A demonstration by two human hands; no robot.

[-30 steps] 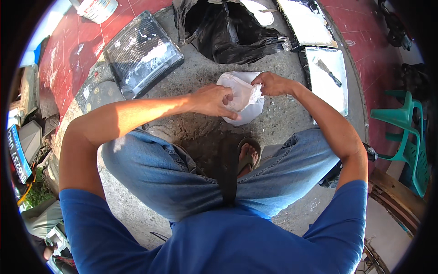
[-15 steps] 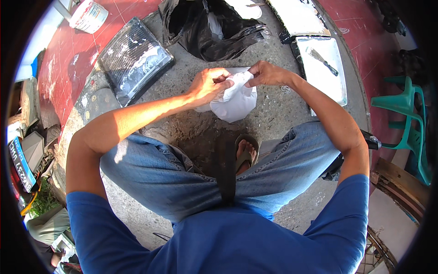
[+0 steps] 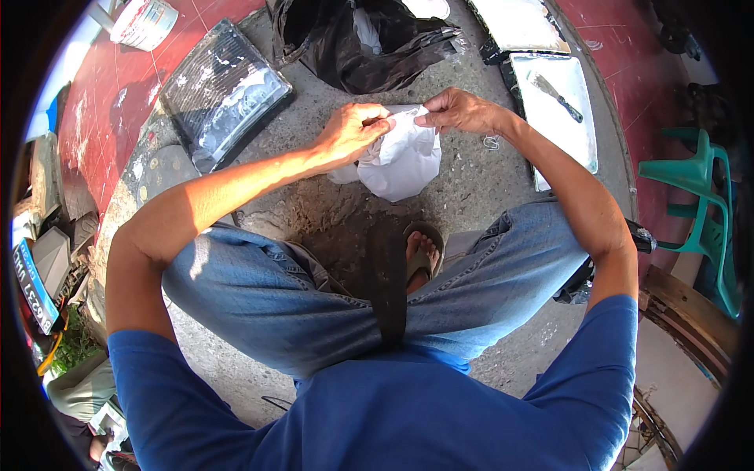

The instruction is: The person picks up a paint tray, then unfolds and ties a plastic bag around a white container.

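A rounded white plastic bag [image 3: 402,171] hangs between my hands, bulging at its lower part; what is inside it is hidden. My left hand [image 3: 355,135] pinches the left side of its gathered top between thumb and fingers. On the other side, my right hand [image 3: 462,112] grips the upper right edge the same way. The bag is in front of my knees, over the grey concrete [image 3: 471,177]. Beyond it lies a black plastic bag [image 3: 377,71] with its mouth spread and some pale stuff inside.
At right, a scraper [image 3: 559,100] rests on a white-coated slab [image 3: 554,145]. A ribbed black slab [image 3: 212,98] smeared white lies at left, with a white bucket [image 3: 146,25] behind. A green plastic chair [image 3: 703,184] stands far right. Another person's leg [image 3: 85,390] shows lower left.
Both hands have shifted slightly away from me and to the left with the white bag. Its top edge now looks more stretched between my fingers.
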